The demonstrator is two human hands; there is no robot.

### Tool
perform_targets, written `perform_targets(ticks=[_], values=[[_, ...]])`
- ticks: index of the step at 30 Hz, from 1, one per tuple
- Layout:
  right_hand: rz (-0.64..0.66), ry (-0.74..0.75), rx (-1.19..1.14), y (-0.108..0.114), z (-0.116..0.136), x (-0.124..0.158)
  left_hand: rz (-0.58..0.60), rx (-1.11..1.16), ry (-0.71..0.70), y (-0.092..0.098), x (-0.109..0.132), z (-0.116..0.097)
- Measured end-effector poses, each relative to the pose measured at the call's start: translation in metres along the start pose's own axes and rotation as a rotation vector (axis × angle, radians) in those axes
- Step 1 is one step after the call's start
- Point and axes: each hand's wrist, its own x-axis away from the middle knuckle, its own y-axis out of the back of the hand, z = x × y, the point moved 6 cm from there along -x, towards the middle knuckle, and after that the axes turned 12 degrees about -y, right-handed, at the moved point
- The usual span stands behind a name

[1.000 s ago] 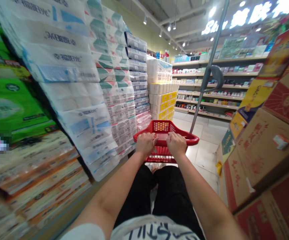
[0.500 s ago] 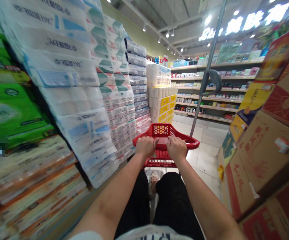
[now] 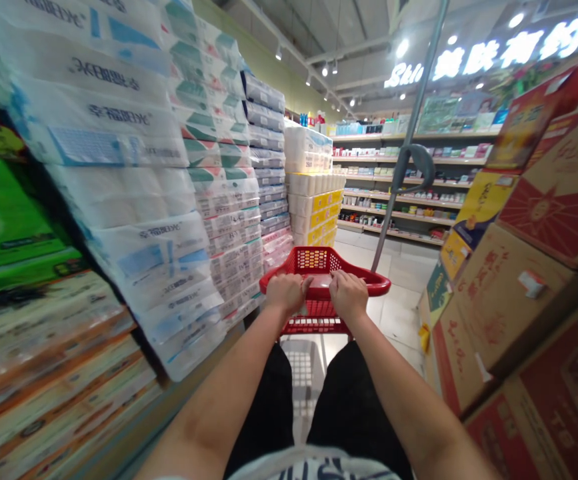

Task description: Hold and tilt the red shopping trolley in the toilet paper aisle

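Observation:
A red plastic shopping cart [image 3: 319, 261] stands in front of me in a shop aisle. My left hand [image 3: 285, 293] is closed over the left part of its handle bar. My right hand [image 3: 347, 294] is closed over the same bar just beside it. The basket looks empty from here. A grey pole [image 3: 407, 150] with a curved hook rises from the cart's right side towards the ceiling.
Tall stacks of wrapped toilet paper and tissue packs [image 3: 133, 180] line the left. Cardboard boxes [image 3: 523, 293] are piled on the right. Shelves of small goods [image 3: 409, 193] cross the aisle's far end. Pale floor tiles [image 3: 399, 307] run ahead.
The cart and I have rolled forward along the aisle; the stacks on the left slid back past me. Both hands kept their grip on the handle.

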Motion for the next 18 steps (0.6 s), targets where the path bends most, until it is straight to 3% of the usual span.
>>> perform_targets(ticks=[6, 11, 13, 18], values=[[-0.009, -0.001, -0.001, 0.000, -0.005, 0.001, -0.092, -0.050, -0.049, 0.006, 0.007, -0.008], [-0.027, 0.011, -0.008, -0.001, -0.006, 0.002, 0.129, 0.034, 0.008, -0.003, -0.006, 0.000], [-0.028, 0.008, -0.014, -0.001, -0.007, 0.002, 0.159, 0.041, 0.001, -0.003, -0.006, -0.001], [-0.037, 0.019, -0.043, -0.001, -0.009, 0.002, -0.031, -0.072, -0.041, 0.006, 0.004, -0.009]])
